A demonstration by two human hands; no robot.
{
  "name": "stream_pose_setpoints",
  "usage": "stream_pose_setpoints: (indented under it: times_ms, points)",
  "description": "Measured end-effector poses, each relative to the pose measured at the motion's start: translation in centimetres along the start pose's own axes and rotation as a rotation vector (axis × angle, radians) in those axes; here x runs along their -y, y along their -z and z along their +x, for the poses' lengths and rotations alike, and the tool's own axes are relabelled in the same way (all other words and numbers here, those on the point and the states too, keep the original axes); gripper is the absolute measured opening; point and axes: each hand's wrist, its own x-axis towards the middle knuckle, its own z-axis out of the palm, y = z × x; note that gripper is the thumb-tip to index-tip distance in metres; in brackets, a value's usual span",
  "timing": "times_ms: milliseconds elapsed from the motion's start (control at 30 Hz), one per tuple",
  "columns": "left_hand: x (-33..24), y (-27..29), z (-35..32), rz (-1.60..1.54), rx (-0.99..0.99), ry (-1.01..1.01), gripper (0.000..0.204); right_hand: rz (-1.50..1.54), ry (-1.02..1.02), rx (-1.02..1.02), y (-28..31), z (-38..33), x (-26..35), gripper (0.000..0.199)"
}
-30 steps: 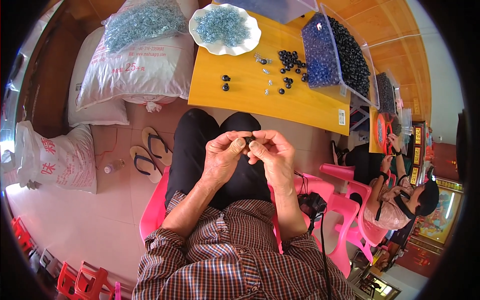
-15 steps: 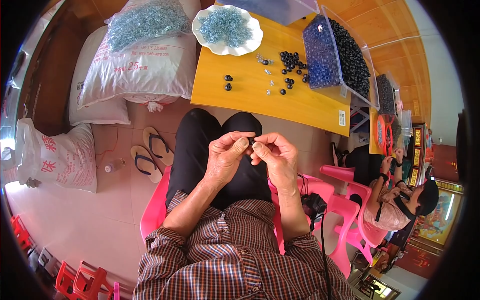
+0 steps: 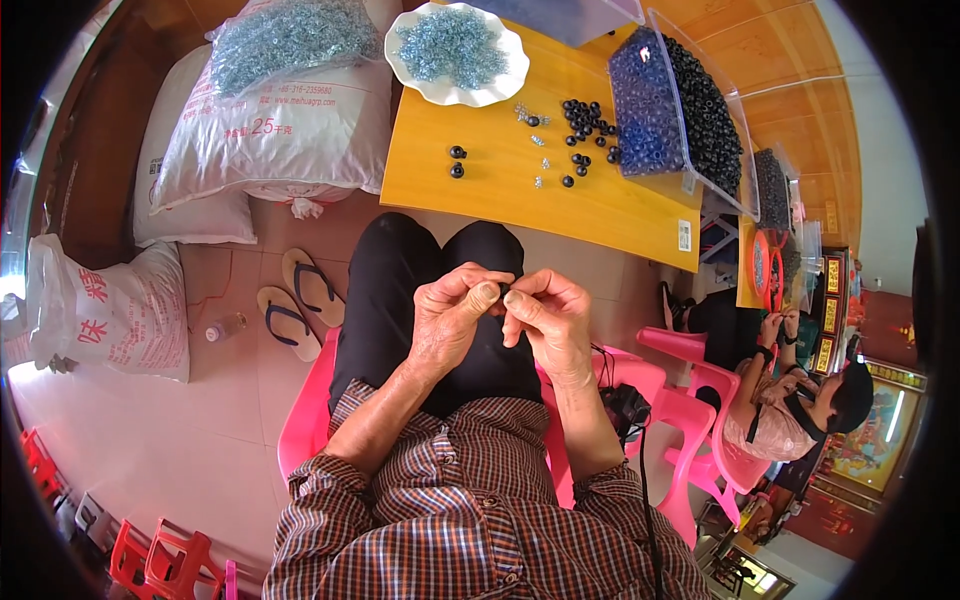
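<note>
off the surface's near edge, left hand and right hand shared a narrow grip on a black bead; light, steady pressure seemed best.

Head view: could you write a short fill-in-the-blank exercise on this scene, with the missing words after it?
1. The left hand and right hand pinch a small piece coloured ____.
2. The wavy-edged plate is coloured ____.
3. In the picture, the sandals lie to the ____ of the left knee.

Missing words: black; white; left.
</note>
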Motion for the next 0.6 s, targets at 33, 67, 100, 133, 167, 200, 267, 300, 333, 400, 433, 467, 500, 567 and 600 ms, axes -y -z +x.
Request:
stream_pose_setpoints:
  times_ms: [33,67,100,133,167,200,267,300,333,400,433,467,500,567,600]
  points:
    - [0.0,-0.1,0.0,0.017,-0.004,-0.003,0.020,0.017,-0.004,0.006,0.1,0.0,0.0,0.008]
    - [0.0,0.0,0.0,0.017,-0.004,-0.001,0.020,0.017,-0.005,0.004,0.1,0.1,-0.1,0.008]
    - [-0.1,0.0,-0.1,0.040,-0.008,-0.008,0.020,0.056,-0.009,0.024,0.1,0.2,-0.1,0.007]
    - [-0.1,0.0,-0.1,0.064,-0.012,-0.015,0.019,0.094,-0.012,0.043,0.2,0.3,-0.2,0.006]
    - [0.0,0.0,-0.1,0.062,-0.010,-0.013,0.019,0.093,-0.011,0.041,0.3,0.4,-0.2,0.006]
    - [0.2,0.0,-0.1,0.084,-0.021,-0.021,0.019,0.078,-0.017,0.021,0.3,0.6,-0.2,0.007]
    - [0.4,0.0,0.0,0.107,-0.033,-0.030,0.019,0.064,-0.022,0.002,0.0,0.7,-0.3,0.007]
    - [0.4,0.1,0.1,0.053,-0.050,0.017,0.019,-0.028,-0.009,-0.032,-0.4,0.8,-0.2,0.007]
    - [0.4,0.1,0.1,0.000,-0.068,0.064,0.019,-0.120,0.004,-0.066,-0.8,0.8,0.0,0.006]
    - [0.2,0.1,0.2,-0.033,-0.081,0.074,0.018,-0.164,0.043,-0.077,-1.7,0.6,0.3,0.006]
    - [0.1,0.1,0.2,-0.066,-0.094,0.086,0.018,-0.206,0.082,-0.090,-2.0,0.4,0.4,0.007]
    - [0.0,0.1,0.2,-0.066,-0.096,0.082,0.018,-0.207,0.082,-0.086,-2.1,0.3,0.4,0.007]
    - [-0.1,0.0,0.3,-0.081,-0.093,0.081,0.017,-0.235,0.146,-0.079,-2.1,0.0,0.3,0.009]
    - [-0.3,-0.2,0.3,-0.096,-0.090,0.078,0.016,-0.264,0.211,-0.070,-2.1,-0.2,0.2,0.013]
    - [-0.4,-0.4,0.3,-0.094,-0.095,0.060,0.016,-0.388,0.295,-0.053,-2.1,-0.2,0.2,0.016]
